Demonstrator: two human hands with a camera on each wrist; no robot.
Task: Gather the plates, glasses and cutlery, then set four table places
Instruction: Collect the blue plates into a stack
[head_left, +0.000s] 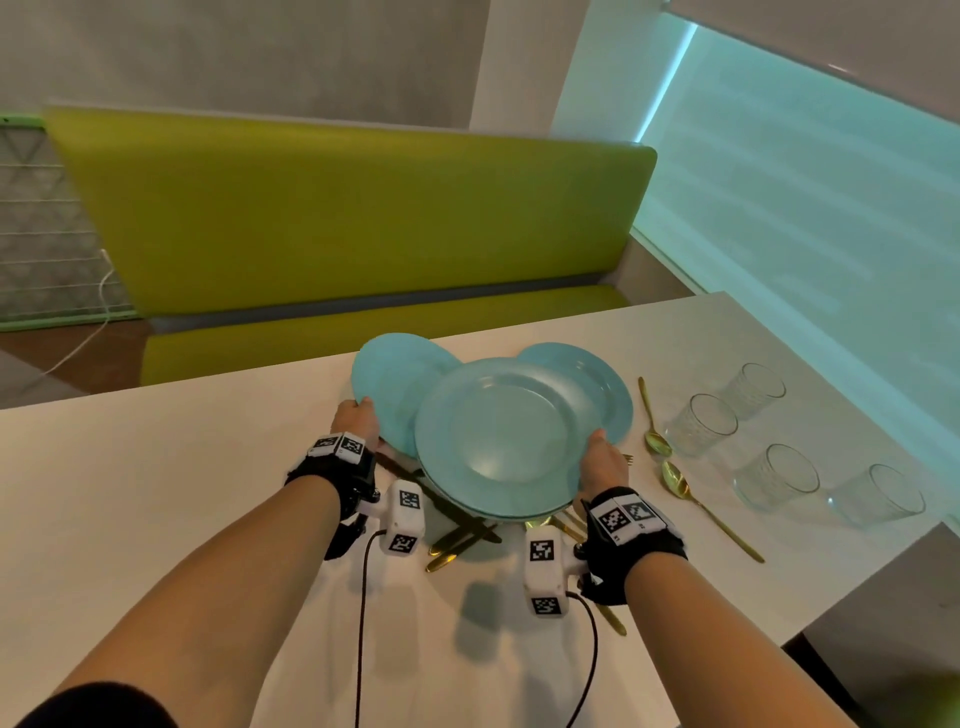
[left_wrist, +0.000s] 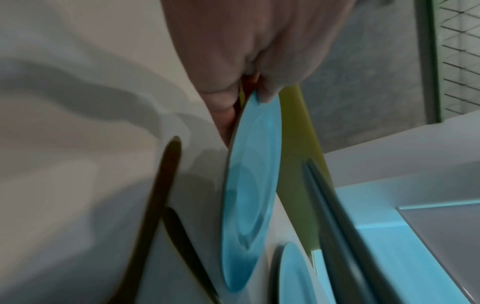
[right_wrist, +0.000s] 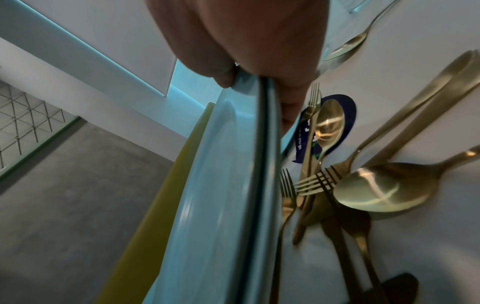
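The left hand (head_left: 358, 418) pinches the near rim of a single blue plate (head_left: 395, 384), thumb on top and fingers under — the left wrist view shows the rim caught between thumb and fingers (left_wrist: 267, 90), with the plate lifted off the white table (head_left: 156, 467). The right hand (head_left: 602, 462) grips the right edge of a stack of two blue plates (head_left: 504, 436); in the right wrist view two rims (right_wrist: 259, 144) lie one on the other, thumb over the upper rim, fingers beneath the lower. The stack is held above the table at its middle, overlapping the single plate on its left. A fourth blue plate (head_left: 597, 379) shows behind the stack on the right; whether it rests on the table cannot be told from the head view. Under and in front of the stack lies a loose heap of gold cutlery (head_left: 462, 540) — forks (right_wrist: 317, 181), spoons (right_wrist: 384, 189) and dark knife blades crossing each other, as the right wrist view shows. Two more gold spoons (head_left: 670, 473) lie to the right of the plates, end to end. Further right four clear glasses (head_left: 776, 475) stand upright in a loose group near the table's right edge. Beyond the table's far edge runs a green bench (head_left: 353, 218).
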